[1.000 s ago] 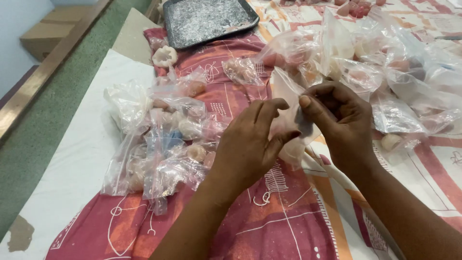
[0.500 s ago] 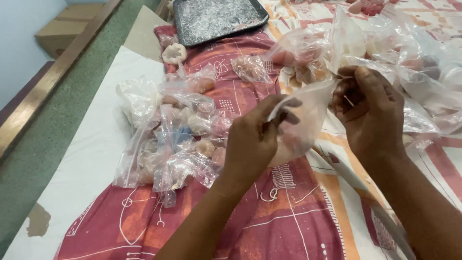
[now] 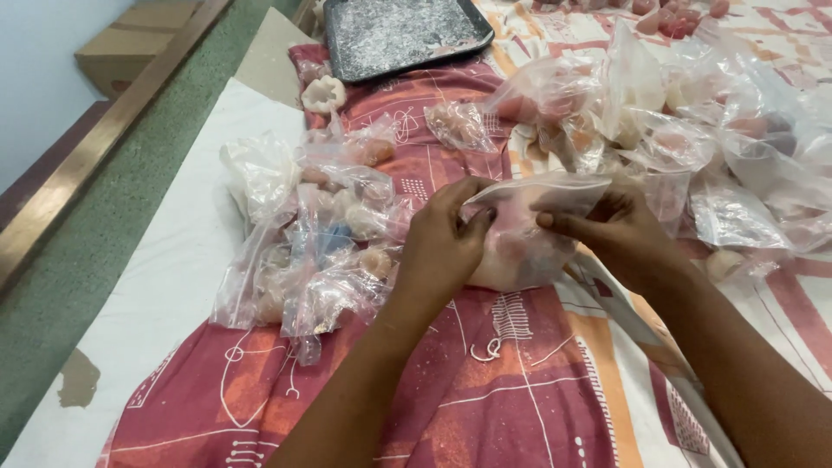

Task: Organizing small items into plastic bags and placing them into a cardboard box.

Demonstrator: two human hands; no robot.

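Pinching the top edge of a clear zip bag (image 3: 529,230) from both ends, we hold it just above the red patterned cloth (image 3: 485,381). Our left hand (image 3: 442,247) closes thumb and fingers on the bag's left corner; our right hand (image 3: 620,234) grips the right part of the same edge, fingers curled. Inside the bag sits a pale pinkish lump, its exact kind hard to tell through the plastic.

Left of the bag lies a heap of filled plastic bags (image 3: 312,251), each holding pale, pink or tan lumps, one with something blue. Right of the bag and beyond it spreads a larger pile of clear bags (image 3: 719,147) with similar pinkish pieces inside. Beyond the bag, at the far end of the cloth, rests a dark metal tray (image 3: 403,35) dusted with white powder, and near its left corner lies a loose white flower-shaped piece (image 3: 323,93).

Left of the cloth, a white sheet (image 3: 147,295) covers the surface, then a green floor strip (image 3: 130,173) with a wooden rail, and a cardboard box (image 3: 130,52) in the far corner.
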